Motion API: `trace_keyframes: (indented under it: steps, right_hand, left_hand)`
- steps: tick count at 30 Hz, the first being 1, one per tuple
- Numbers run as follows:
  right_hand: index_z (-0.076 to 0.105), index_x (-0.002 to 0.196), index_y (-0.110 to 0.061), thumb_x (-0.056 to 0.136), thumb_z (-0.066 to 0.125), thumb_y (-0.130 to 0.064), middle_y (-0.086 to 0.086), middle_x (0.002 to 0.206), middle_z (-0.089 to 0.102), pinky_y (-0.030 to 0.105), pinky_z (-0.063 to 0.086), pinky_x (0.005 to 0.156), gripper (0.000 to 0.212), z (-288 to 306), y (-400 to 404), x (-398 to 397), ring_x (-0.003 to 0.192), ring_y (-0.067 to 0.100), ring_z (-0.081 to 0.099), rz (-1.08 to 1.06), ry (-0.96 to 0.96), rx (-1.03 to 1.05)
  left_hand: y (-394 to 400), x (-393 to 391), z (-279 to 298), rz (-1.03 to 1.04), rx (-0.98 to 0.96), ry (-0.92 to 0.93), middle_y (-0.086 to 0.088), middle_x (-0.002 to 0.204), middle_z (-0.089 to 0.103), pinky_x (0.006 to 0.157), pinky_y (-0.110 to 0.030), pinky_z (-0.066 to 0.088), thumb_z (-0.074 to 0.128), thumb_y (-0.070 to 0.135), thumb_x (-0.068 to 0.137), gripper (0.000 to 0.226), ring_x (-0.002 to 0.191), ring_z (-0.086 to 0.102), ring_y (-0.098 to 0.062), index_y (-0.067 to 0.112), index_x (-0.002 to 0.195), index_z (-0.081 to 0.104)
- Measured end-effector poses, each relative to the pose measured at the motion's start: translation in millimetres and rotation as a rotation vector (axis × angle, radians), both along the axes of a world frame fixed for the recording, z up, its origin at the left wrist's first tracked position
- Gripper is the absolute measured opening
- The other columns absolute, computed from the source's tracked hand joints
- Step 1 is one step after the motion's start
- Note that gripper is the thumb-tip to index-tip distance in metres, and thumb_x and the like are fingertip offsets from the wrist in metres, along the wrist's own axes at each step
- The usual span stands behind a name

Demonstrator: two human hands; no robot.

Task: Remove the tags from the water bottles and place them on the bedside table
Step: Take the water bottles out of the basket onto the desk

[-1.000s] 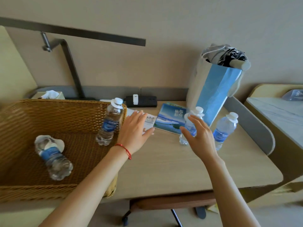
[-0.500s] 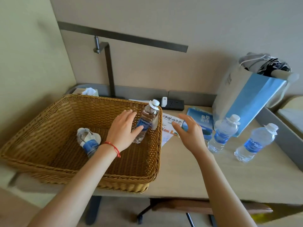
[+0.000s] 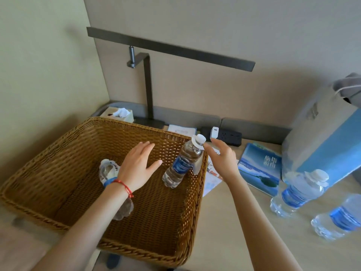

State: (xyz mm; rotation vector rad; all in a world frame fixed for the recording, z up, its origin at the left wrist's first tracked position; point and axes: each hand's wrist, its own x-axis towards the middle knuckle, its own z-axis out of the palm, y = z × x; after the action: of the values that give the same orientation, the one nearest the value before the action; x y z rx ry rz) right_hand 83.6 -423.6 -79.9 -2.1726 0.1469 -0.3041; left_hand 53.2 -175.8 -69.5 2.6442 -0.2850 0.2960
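Wicker basket: a brown woven rectangular basket (image 3: 93, 151) fills the lower left of the frame, resting on the pale wooden desk (image 3: 230, 227).
Leaning bottle: a clear plastic water bottle with a blue label (image 3: 182, 163) sits tilted inside the basket, propped against its right wall, at centre frame; a white paper tag (image 3: 197, 142) circles its neck under the white cap.
Lying bottle: a second clear bottle (image 3: 109, 171) lies on the basket floor, partly hidden under the left wrist.
Left hand (image 3: 136, 167): hovers palm-down over the basket, fingers loosely spread, holding nothing, not touching either bottle.
Right hand (image 3: 222, 161): just right of the leaning bottle's cap, fingers parted and curled toward the tag; whether they touch it I cannot tell.
Desk bottles: two upright clear bottles (image 3: 298, 192) (image 3: 340, 216) stand at the right edge of the frame, the nearer-centre one capped by a tag.
Blue booklet (image 3: 259, 169): flat on the desk, right of the hand.
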Motion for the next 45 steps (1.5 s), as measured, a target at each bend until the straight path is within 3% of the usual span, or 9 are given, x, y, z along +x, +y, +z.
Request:
trace_keyframes:
  steps: [5, 8, 14, 17, 20, 24, 31, 37, 45]
  right_hand:
    - [0.050, 0.130, -0.019, 0.086, 0.053, -0.051, 0.005, 0.134, 0.054, 0.029, 0.040, 0.086, 0.055, -7, 2, 24, 0.121, 0.023, 0.050, 0.036, 0.056, 0.097]
    - [0.052, 0.128, -0.019, 0.084, 0.058, -0.048, 0.003, 0.133, 0.055, 0.024, 0.045, 0.077, 0.053, -9, 5, 31, 0.118, 0.023, 0.053, 0.061, 0.084, 0.185]
    - [0.065, 0.112, -0.018, 0.083, 0.065, -0.034, -0.002, 0.108, 0.067, 0.030, 0.051, 0.082, 0.033, -10, 12, 37, 0.098, 0.011, 0.061, 0.060, 0.032, 0.240]
    - [0.067, 0.107, -0.020, 0.081, 0.067, -0.032, -0.009, 0.101, 0.065, 0.019, 0.048, 0.073, 0.029, -10, 15, 35, 0.088, 0.002, 0.059, 0.029, 0.012, 0.247]
    - [0.067, 0.103, -0.024, 0.080, 0.068, -0.031, -0.015, 0.097, 0.061, 0.013, 0.042, 0.069, 0.024, -5, 20, 31, 0.092, 0.005, 0.057, 0.045, -0.042, 0.170]
    - [0.066, 0.109, -0.015, 0.079, 0.069, -0.031, -0.006, 0.115, 0.061, 0.019, 0.040, 0.084, 0.034, 3, 37, 27, 0.110, 0.009, 0.052, 0.114, -0.085, 0.025]
    - [0.065, 0.107, -0.017, 0.078, 0.070, -0.033, -0.002, 0.107, 0.068, 0.020, 0.049, 0.080, 0.033, 10, 79, 23, 0.096, 0.009, 0.061, 0.257, -0.060, -0.037]
    - [0.068, 0.102, -0.016, 0.077, 0.071, -0.033, 0.001, 0.101, 0.071, 0.038, 0.054, 0.083, 0.031, 14, 102, 24, 0.092, 0.013, 0.063, 0.277, -0.107, -0.083]
    - [0.068, 0.101, -0.017, 0.077, 0.072, -0.029, 0.000, 0.098, 0.071, 0.027, 0.054, 0.078, 0.027, 17, 118, 29, 0.086, 0.006, 0.061, 0.298, -0.140, -0.082]
  left_hand:
    - [4, 8, -8, 0.025, -0.005, 0.018, -0.012, 0.147, 0.036, 0.111, -0.038, 0.024, 0.055, 0.039, 0.086, 0.061, 0.139, 0.025, -0.026, 0.010, 0.138, 0.036]
    - [11, 15, -9, 0.027, -0.022, 0.028, -0.012, 0.146, 0.036, 0.111, -0.037, 0.022, 0.056, 0.038, 0.086, 0.061, 0.139, 0.025, -0.026, 0.010, 0.137, 0.037]
    - [23, 27, -12, 0.022, -0.048, 0.064, -0.013, 0.146, 0.036, 0.112, -0.038, 0.022, 0.056, 0.037, 0.087, 0.061, 0.139, 0.025, -0.026, 0.010, 0.137, 0.037]
    - [31, 29, -16, 0.021, -0.052, 0.098, -0.012, 0.147, 0.034, 0.112, -0.038, 0.022, 0.055, 0.038, 0.087, 0.061, 0.139, 0.024, -0.026, 0.011, 0.138, 0.036]
    - [37, 31, -18, 0.019, -0.072, 0.110, -0.013, 0.147, 0.035, 0.112, -0.038, 0.023, 0.055, 0.038, 0.087, 0.061, 0.139, 0.025, -0.026, 0.011, 0.138, 0.035]
    - [46, 34, -17, 0.012, -0.090, 0.104, -0.013, 0.145, 0.037, 0.111, -0.037, 0.026, 0.056, 0.036, 0.087, 0.061, 0.137, 0.029, -0.025, 0.009, 0.138, 0.036]
    - [70, 34, -16, 0.022, -0.120, 0.128, -0.011, 0.144, 0.039, 0.109, -0.037, 0.029, 0.056, 0.037, 0.087, 0.061, 0.134, 0.033, -0.024, 0.011, 0.138, 0.035]
    - [94, 38, -19, 0.059, -0.162, 0.184, -0.010, 0.145, 0.038, 0.107, -0.039, 0.036, 0.056, 0.039, 0.087, 0.061, 0.132, 0.036, -0.024, 0.014, 0.138, 0.035]
    - [126, 55, -30, 0.215, -0.354, 0.356, -0.012, 0.138, 0.047, 0.104, -0.036, 0.034, 0.055, 0.037, 0.088, 0.055, 0.126, 0.044, -0.026, 0.011, 0.134, 0.042]
